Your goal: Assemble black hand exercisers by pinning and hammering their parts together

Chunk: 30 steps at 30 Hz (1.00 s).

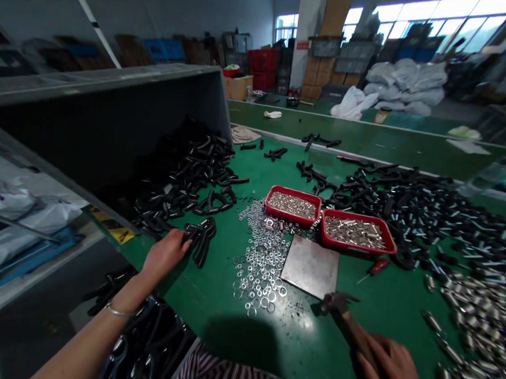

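Observation:
My left hand (167, 254) reaches to the table's left side, its fingers closed on the near end of a black forked plastic part (203, 239). A claw hammer (350, 324) lies in the closed grip of my right hand (390, 369). Its head rests low over the green table, just off the near corner of a square metal plate (310, 266). Loose metal rings and nuts (257, 263) are scattered left of the plate. Behind it are two red trays, one with small metal pieces (294, 204), the other with small metal pins (355, 231).
A grey crate (229, 109) on its side spills black parts (199, 164) at the left. To the right lie a heap of black parts with metal pins (439, 205), silver cylinders (479, 320) and a red-handled screwdriver (378, 267). Another bin (25, 319) stands below the table edge.

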{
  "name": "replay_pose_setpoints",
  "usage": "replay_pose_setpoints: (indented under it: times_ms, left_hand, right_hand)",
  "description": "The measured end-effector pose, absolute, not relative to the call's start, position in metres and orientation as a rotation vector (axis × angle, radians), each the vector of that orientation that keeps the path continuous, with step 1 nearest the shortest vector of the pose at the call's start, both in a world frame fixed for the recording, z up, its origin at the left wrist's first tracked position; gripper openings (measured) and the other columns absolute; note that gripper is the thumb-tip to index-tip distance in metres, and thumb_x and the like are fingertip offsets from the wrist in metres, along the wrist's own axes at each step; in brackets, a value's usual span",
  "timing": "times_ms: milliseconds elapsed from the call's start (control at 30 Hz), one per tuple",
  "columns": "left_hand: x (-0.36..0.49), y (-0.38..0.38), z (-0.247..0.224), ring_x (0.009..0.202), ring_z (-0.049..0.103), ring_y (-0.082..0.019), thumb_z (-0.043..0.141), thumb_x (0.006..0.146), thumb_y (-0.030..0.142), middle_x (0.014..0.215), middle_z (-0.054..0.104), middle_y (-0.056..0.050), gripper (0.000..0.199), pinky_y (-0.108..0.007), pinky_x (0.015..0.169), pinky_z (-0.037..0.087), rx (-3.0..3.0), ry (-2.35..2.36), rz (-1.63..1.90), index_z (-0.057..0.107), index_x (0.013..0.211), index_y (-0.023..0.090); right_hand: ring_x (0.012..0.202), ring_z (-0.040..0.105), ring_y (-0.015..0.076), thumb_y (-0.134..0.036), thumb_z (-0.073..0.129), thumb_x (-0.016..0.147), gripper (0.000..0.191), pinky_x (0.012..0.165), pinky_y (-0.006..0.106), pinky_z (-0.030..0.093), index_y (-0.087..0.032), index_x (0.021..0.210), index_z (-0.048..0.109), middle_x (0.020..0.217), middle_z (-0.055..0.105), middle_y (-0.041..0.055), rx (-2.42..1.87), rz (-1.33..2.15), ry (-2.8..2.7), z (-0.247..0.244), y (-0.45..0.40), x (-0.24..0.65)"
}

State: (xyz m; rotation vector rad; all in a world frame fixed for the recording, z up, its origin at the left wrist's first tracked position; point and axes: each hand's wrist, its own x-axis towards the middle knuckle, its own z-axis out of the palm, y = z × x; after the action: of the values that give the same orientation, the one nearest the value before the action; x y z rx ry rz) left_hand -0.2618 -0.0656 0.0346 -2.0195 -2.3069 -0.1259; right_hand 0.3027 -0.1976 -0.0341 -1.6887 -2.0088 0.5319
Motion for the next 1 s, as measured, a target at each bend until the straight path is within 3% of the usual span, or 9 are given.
replay_pose_setpoints:
  times_ms: [167,367,500,700,833,1000]
  left_hand:
    - [-0.191,-0.047,0.04,0.099,0.061,-0.023,0.04,0.098,0.024,0.116,0.059,-0.011,0.034,-0.034,0.088,0.048,-2.152,-1.996,-0.35,0.055,0.129,0.021]
    - [-0.115,-0.017,0.005,0.09,0.059,-0.022,0.04,0.093,0.015,0.094,0.06,-0.009,0.023,-0.033,0.082,0.046,-2.569,-1.852,-0.064,0.063,0.093,0.018]
    - [-0.119,0.003,-0.01,0.086,0.059,-0.024,0.04,0.094,0.025,0.094,0.059,-0.01,0.022,-0.033,0.078,0.045,-2.648,-1.892,-0.036,0.06,0.091,0.017]
    - [-0.099,-0.001,0.002,0.081,0.063,-0.022,0.05,0.087,0.04,0.088,0.064,-0.005,0.023,-0.03,0.072,0.047,-2.8,-2.147,-0.713,0.056,0.093,0.019]
    - [-0.053,-0.019,0.01,0.077,0.066,-0.022,0.061,0.08,0.048,0.083,0.068,-0.003,0.032,-0.031,0.071,0.05,-2.932,-2.35,-1.128,0.058,0.093,0.019]
    - [-0.012,-0.021,0.003,0.078,0.069,-0.021,0.064,0.079,0.045,0.083,0.07,-0.003,0.033,-0.033,0.075,0.053,-3.155,-2.425,-1.475,0.064,0.099,0.018]
  right_hand:
    - [0.102,0.062,0.0297,-0.045,0.057,0.09,0.043,0.09,0.049,0.055,-0.032,0.13,0.061,0.113,0.065,0.0103,-1.655,0.472,-2.111,-0.031,-0.179,0.292]
    - [0.109,0.058,0.027,-0.039,0.05,0.096,0.032,0.096,0.046,0.05,-0.028,0.124,0.063,0.116,0.063,0.0105,-1.714,0.429,-1.995,-0.009,-0.193,0.288]
    - [0.107,0.061,0.0249,-0.034,0.046,0.097,0.029,0.097,0.043,0.049,-0.024,0.118,0.064,0.112,0.066,0.0102,-1.838,0.374,-1.863,-0.001,-0.18,0.326]
    - [0.107,0.062,0.0286,-0.025,0.047,0.09,0.025,0.096,0.041,0.044,-0.014,0.102,0.066,0.111,0.069,0.0171,-2.277,0.248,-1.414,0.003,-0.092,0.408]
    - [0.111,0.061,0.0349,-0.026,0.061,0.083,0.014,0.091,0.043,0.044,-0.014,0.087,0.066,0.107,0.068,0.0216,-2.35,0.3,-1.274,0.005,-0.035,0.42]
    - [0.097,0.066,0.0287,-0.025,0.063,0.083,0.015,0.081,0.039,0.051,-0.014,0.094,0.066,0.096,0.07,0.0147,-2.205,0.554,-1.21,0.015,-0.025,0.41]
